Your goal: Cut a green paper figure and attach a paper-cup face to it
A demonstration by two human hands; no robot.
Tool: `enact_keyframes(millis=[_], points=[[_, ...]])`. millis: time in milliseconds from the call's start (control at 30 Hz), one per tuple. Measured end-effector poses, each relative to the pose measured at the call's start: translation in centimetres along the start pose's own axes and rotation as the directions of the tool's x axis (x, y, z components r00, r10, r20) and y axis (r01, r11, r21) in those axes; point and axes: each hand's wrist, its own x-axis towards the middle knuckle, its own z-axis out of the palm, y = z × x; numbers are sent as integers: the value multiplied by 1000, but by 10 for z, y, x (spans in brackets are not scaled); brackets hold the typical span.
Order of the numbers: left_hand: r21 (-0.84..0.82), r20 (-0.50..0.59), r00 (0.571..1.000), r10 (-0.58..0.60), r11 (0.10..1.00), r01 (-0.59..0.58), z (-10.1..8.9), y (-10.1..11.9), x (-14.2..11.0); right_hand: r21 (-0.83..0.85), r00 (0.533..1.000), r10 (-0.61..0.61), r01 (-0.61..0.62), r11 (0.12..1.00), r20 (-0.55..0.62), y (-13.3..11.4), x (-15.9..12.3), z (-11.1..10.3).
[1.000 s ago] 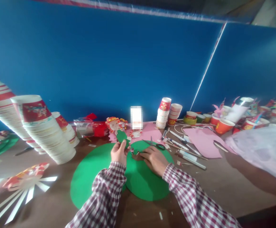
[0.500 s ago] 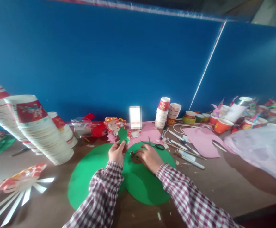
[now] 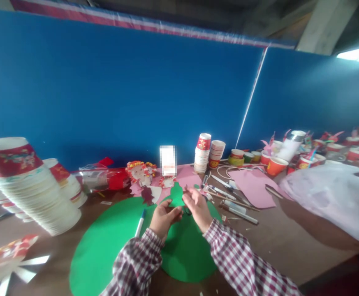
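Observation:
A small green paper cutout [image 3: 176, 194] with a lobed outline stands up between my hands, above a large green paper disc [image 3: 188, 259]. My left hand [image 3: 164, 218] pinches its lower edge between thumb and fingers. At its right edge the bent fingers of my right hand [image 3: 198, 209] are closed on it; their tips are partly hidden. A dark scissors handle [image 3: 188, 211] shows just below the right fingers, the rest covered. To the left, a blue-capped marker [image 3: 140, 224] lies on another green disc [image 3: 102, 238], and a dark red-brown paper piece [image 3: 147, 195] rests near its top edge.
Tall paper cup stacks [image 3: 40, 193] stand at the left, beside a cut cup with splayed strips [image 3: 9, 263]. Shorter cup stacks [image 3: 201, 158] are at the back. Pens [image 3: 239, 211], pink paper [image 3: 251, 187] and a white plastic bag [image 3: 330, 197] lie at the right.
My right hand has risen from the disc to the green cutout, and my left hand has moved right with it. The marker and dark piece now show at left. The camera view has shifted.

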Motion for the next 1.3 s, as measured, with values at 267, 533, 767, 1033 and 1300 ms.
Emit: enact_keyframes(millis=[267, 533, 767, 1033, 1300], points=[[176, 64, 997, 35, 983, -46, 0, -8, 0, 250, 983, 166, -143, 958, -76, 6, 3, 4], [296, 44, 990, 131, 945, -138, 0, 2, -2, 348, 958, 286, -263, 900, -13, 10, 0, 4], [213, -49, 988, 144, 968, -131, 5, 9, -8, 212, 983, 177, -184, 960, 49, 4, -2, 4], [101, -133, 983, 127, 988, -114, -4, 14, 0, 105, 984, 80, -98, 990, 162, 12, -11, 14], [73, -47, 998, 51, 996, -48, 1, 16, -5, 198, 975, 154, -186, 962, 162, 11, -9, 14]])
